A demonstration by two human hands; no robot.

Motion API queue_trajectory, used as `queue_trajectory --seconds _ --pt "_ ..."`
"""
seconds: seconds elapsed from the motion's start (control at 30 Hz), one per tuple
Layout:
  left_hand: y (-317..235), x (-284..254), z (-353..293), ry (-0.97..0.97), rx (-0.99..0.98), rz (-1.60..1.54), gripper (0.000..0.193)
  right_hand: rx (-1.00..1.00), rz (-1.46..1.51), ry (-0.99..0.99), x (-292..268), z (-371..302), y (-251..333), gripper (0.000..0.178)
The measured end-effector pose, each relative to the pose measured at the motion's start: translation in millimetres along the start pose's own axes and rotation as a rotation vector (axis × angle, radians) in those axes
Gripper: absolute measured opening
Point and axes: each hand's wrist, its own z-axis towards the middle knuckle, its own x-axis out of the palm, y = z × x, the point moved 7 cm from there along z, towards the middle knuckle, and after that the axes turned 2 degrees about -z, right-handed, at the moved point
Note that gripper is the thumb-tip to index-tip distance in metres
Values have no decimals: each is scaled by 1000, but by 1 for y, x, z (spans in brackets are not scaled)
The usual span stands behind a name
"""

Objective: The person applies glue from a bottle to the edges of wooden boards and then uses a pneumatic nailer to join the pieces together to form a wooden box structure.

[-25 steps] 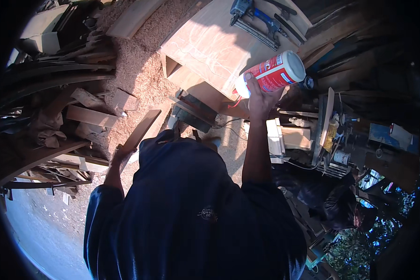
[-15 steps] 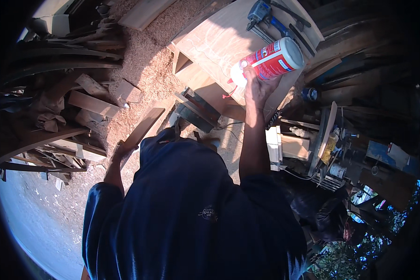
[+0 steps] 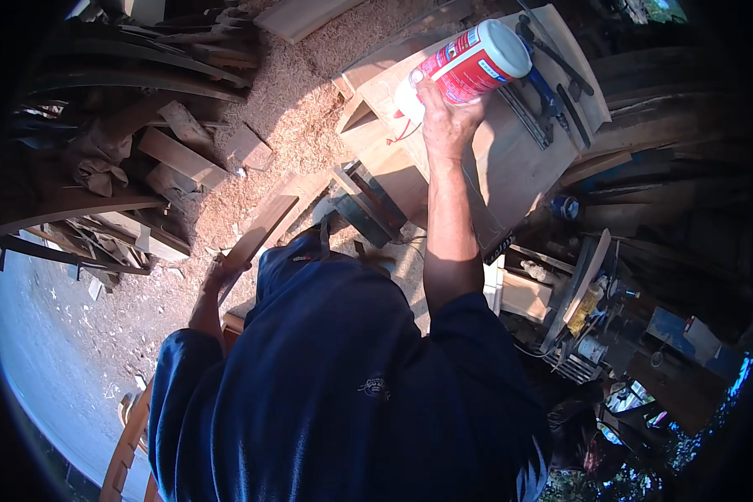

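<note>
A plywood tabletop [image 3: 517,180] lies ahead. Beyond its left edge, the left hand [image 3: 221,271] grips a narrow board [image 3: 264,228] by its lower end. A partly hidden blue nail gun [image 3: 547,92] rests toward the tabletop's far right corner. Over the far left edge, the right hand [image 3: 448,124] curls around a red-and-white squeeze bottle [image 3: 468,65].

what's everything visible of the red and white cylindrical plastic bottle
The bottle has a red label with white and blue patches, a broad white end and a red tip beside a thin red strip; it looks plastic. The bare right hand grips its side, holding it tilted, tip toward the picture's lower left, against a pale, flat wooden panel.
</note>
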Motion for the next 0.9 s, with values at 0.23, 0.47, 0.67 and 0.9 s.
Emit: queue_trajectory --seconds 0.23,0.47,0.67,0.9 --pt "-43 0 -25 62 43 -119 104 -136 -6 50 36 24 12 88" --pt "-28 10 5 -100 50 71 97 -187 -113 88 37 54 -7 90" --pt "57 49 67 -89 268 17 75 -142 61 25 54 68 14 88" --pt "-56 -1 -30 119 152 75 73 -104 98 41 51 59 0 91"
